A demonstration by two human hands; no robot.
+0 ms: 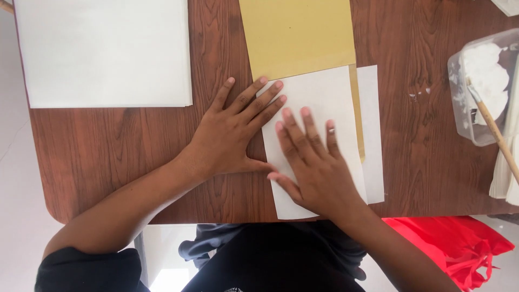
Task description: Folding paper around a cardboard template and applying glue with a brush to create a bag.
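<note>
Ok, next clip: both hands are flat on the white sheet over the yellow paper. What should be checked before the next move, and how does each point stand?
1. Left hand flat, fingers on the white sheet's left edge: ok.
2. Right hand flat on the sheet: ok.
3. Sheet squared to the yellow paper: not ok, slightly tilted.
4. Sheet stuck down underneath: cannot tell.
5. Brush resting in the paste tub, away from the sheet: ok.
6. Paper stack apart from the work: ok.

Yellow sheet (296,35) cut by top edge, right hand (313,165) motion-blurred, covering white paper (319,94)
</note>
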